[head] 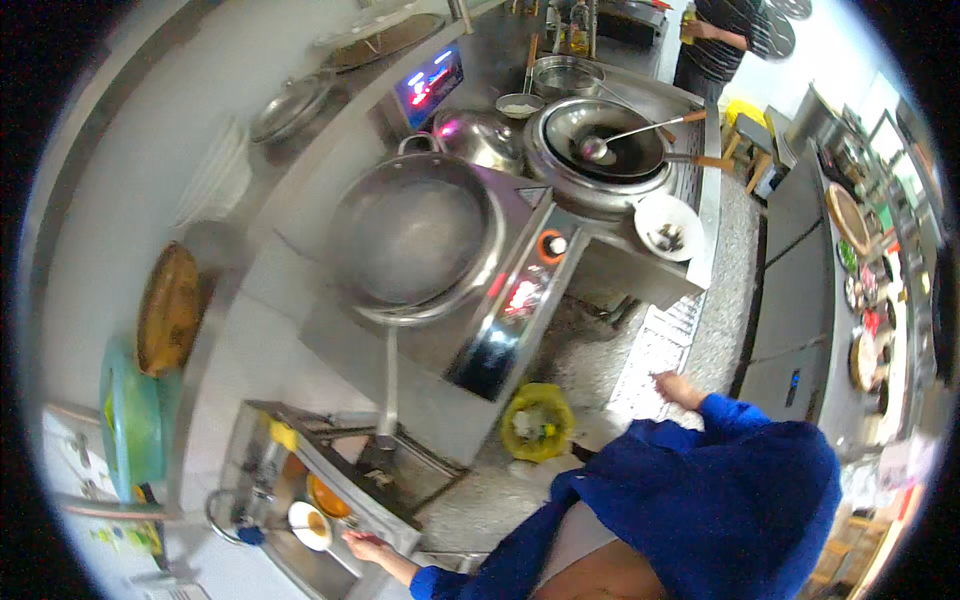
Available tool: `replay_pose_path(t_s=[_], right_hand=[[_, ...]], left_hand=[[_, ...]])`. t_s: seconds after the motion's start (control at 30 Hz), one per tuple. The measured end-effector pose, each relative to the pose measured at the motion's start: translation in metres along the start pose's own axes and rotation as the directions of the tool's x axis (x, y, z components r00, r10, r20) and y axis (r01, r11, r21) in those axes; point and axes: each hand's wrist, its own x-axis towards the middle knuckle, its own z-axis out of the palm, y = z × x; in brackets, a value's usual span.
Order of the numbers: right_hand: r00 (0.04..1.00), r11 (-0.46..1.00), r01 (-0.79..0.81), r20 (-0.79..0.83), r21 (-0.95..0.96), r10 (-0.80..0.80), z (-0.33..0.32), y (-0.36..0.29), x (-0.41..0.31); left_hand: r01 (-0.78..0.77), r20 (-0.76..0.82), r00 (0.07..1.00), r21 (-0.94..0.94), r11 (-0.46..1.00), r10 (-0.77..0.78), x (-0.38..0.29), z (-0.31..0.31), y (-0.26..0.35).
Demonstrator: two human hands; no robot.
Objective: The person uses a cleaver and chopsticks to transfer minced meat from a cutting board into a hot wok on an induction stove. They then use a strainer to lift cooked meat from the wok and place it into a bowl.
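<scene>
My left hand (pixel 363 546) is at the edge of the metal sink cabinet at the lower left, close to a white bowl (pixel 310 526) with brown contents; whether it touches the bowl is unclear. An orange bowl (pixel 328 495) lies just behind. My right hand (pixel 676 389) hangs over the floor at the right, away from any object, its fingers partly curled. A large steaming wok (pixel 412 232) sits on the induction cooker, its handle pointing towards the sink. Farther back, a second wok (pixel 637 139) holds a ladle (pixel 595 147). A white bowl with dark food (pixel 669 228) stands at the counter's corner.
A yellow-lined bin (pixel 538 422) stands on the floor below the cooker. A domed metal lid (pixel 478 141) lies between the woks. Steel refrigerated counters (pixel 784 300) with food bowls on top run along the right. Another person (pixel 716 41) stands at the far end, holding a bottle.
</scene>
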Motion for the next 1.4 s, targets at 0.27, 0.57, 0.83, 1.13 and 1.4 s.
replay_pose_path(t_s=[0.27, 0.57, 0.83, 1.13, 1.4], right_hand=[[0.966, 0.994, -0.088, 0.250, 0.057, 0.072, -0.105, 0.016, 0.023], [0.923, 0.985, 0.131, 0.351, 0.108, -0.161, -0.145, -0.004, 0.036], [0.944, 0.981, 0.195, 0.271, 0.003, -0.188, -0.122, -0.001, 0.029], [0.945, 0.936, 0.280, 0.233, -0.214, -0.230, -0.183, -0.021, 0.068], [0.817, 0.895, 0.419, 0.494, -0.152, -0.298, -0.261, -0.063, 0.102]], left_hand=[[0.271, 0.211, 0.949, -0.168, 0.948, -0.234, -0.241, 0.125, -0.011], [0.316, 0.711, 0.627, 0.142, 0.938, -0.319, -0.418, 0.229, -0.090], [0.522, 0.686, 0.150, 0.557, 0.646, -0.712, -0.491, 0.286, -0.081], [0.466, 0.710, 0.054, 0.604, 0.646, -0.702, -0.480, 0.372, -0.039], [-0.127, 0.946, 0.171, 0.297, 0.946, -0.274, -0.563, 0.472, 0.013]])
